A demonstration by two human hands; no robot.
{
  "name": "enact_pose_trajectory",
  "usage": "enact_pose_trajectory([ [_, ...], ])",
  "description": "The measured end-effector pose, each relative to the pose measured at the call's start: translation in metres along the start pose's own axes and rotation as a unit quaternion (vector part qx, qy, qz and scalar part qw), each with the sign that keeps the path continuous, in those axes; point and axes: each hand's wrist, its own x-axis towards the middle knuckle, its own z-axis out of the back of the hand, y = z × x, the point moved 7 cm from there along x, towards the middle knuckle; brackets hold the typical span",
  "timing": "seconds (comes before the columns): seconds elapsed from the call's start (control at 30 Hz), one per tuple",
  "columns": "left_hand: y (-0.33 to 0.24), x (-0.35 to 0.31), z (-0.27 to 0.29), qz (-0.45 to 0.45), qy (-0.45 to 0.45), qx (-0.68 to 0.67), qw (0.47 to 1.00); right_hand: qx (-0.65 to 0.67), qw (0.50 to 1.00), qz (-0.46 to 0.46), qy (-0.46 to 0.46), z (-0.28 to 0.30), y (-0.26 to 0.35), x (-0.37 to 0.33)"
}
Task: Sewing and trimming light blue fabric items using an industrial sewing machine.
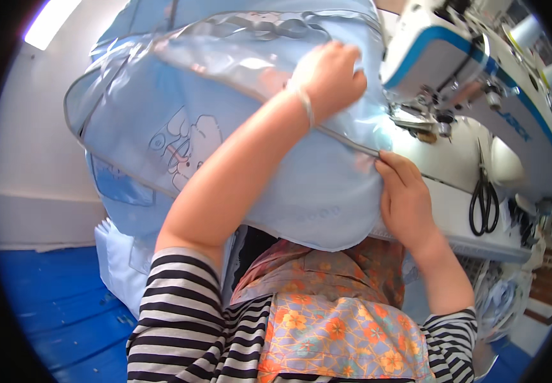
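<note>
A large light-blue sheet (327, 185), soft and shiny with grey piped edges and a printed cartoon animal, spreads in layers under my arms. My right hand (410, 198) pinches the sheet at a grey piped edge, just in front of the sewing machine (441, 70). My left arm reaches across the sheet. Over its far part is my left hand (330, 73), slightly blurred, with the fingers curled in; whatever they may hold is hidden. Near the piped edge, the machine's lit needle area (410, 118) stands beyond my right fingertips.
Black-handled scissors (484, 201) lie on the white machine table (438, 198), to the right of my right hand. Thread cones (528, 32) stand at the upper right. Folded pale fabric (126, 268) hangs at the lower left above the blue floor (59, 306).
</note>
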Motion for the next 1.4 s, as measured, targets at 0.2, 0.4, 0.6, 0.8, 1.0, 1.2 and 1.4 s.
enact_pose_trajectory([
  [0.2,0.049,0.022,-0.032,0.118,0.183,0.142,0.966,-0.032,0.999,0.004,0.008,-0.003,0.003,0.006],
  [0.4,-0.001,-0.030,-0.009,0.038,0.031,-0.173,0.984,-0.019,0.999,-0.033,0.014,0.004,-0.006,0.008],
  [0.6,-0.037,-0.062,-0.015,0.063,0.137,-0.256,0.955,0.152,0.975,-0.135,-0.093,0.010,-0.026,0.027],
  [0.8,-0.051,-0.062,-0.017,0.029,0.141,-0.254,0.956,-0.004,0.994,-0.004,-0.112,0.010,-0.018,0.038],
  [1.0,-0.057,-0.062,-0.025,-0.034,0.129,-0.145,0.980,0.188,0.955,-0.195,-0.118,0.012,-0.058,0.029],
  [1.2,-0.081,-0.067,-0.014,-0.226,-0.053,0.014,0.973,0.256,0.907,-0.332,0.026,-0.010,-0.090,0.035],
  [1.4,-0.083,-0.077,-0.026,-0.190,0.088,-0.013,0.978,0.267,0.911,-0.312,0.035,-0.006,-0.096,0.026],
])
